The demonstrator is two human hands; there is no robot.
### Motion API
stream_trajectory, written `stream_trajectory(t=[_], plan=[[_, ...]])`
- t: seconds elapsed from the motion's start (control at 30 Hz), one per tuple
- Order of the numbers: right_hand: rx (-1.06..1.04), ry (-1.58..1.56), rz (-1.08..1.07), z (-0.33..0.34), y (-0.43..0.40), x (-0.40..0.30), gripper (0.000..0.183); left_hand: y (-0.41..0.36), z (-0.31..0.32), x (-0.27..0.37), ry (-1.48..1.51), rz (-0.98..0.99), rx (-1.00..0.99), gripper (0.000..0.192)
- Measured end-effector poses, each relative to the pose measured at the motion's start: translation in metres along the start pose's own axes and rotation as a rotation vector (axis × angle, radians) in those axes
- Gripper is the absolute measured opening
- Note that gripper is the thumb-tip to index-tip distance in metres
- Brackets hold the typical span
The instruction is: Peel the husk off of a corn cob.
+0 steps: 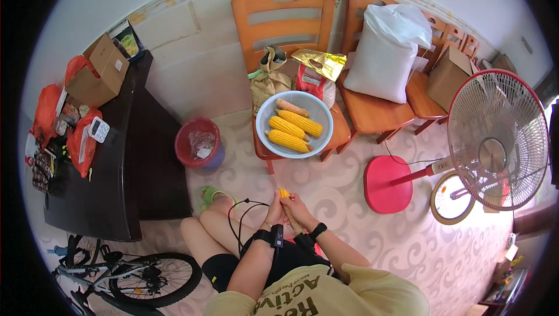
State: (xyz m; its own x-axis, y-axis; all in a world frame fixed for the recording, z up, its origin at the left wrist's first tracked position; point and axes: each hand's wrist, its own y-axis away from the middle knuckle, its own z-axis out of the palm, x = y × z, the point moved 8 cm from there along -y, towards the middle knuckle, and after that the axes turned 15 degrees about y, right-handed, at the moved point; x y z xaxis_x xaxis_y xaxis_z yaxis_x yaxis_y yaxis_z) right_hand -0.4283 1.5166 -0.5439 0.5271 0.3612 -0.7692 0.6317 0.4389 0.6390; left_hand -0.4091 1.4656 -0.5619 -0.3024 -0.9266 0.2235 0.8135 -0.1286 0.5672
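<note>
Above my lap, both hands are on one corn cob point(293, 221). Yellow kernels show at its far end, while the stretch toward my body looks stripped and tan. My left hand point(274, 212) wraps its left side, and my right hand point(300, 211) grips it from the right with the thumb near the kernels. In front of me, a pale blue plastic basin point(264, 140) sits on a wooden chair. It holds three yellow ears of corn point(301, 123) and a mostly stripped, paler cob point(292, 108). My fingers partly hide the held cob.
Behind the basin are a brown bag point(271, 82) and a red package point(311, 81). A white sack point(384, 54) fills the neighbouring chair. To the right stands a pedestal fan point(492, 154); to the left are a bin point(183, 148), a dark desk point(109, 185) and a bicycle point(153, 279).
</note>
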Motion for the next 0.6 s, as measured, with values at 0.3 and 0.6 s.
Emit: stream_trajectory(t=[0.3,0.6], plan=[[-0.011,-0.029,0.005,0.001,0.006,-0.006,0.043,0.001,0.0,-0.002,0.022,-0.008,0.012,0.056],[-0.018,-0.06,-0.174,-0.014,-0.017,-0.009,0.035,-0.006,0.024,0.042,0.12,0.186,0.021,0.045]])
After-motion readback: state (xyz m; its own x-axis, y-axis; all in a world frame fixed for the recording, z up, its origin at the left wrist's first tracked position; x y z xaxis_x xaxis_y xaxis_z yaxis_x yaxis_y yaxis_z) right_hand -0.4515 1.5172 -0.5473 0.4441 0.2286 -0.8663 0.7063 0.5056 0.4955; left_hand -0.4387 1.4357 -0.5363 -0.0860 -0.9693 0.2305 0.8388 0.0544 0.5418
